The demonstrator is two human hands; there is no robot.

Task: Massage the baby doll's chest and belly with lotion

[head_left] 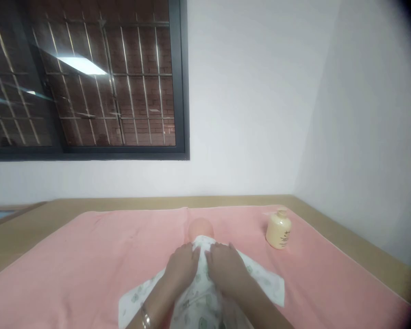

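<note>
A baby doll (200, 227) lies on a pink towel (89, 256), wrapped in a white cloth with green prints (263, 281). Only the top of the doll's head shows beyond my hands. My left hand (182, 267) rests flat on the cloth at the doll's left shoulder, fingers stretched out. My right hand (226, 266) lies flat beside it on the doll's right side, fingers together and extended. Both hands press on the cloth and grip nothing. A bracelet sits on my left wrist (144, 315).
A cream-coloured pump bottle (278, 230) stands on the towel to the right of the doll. The towel covers a tan wooden table (356, 249) set in a corner of white walls. A dark-framed window (85, 77) is at the upper left.
</note>
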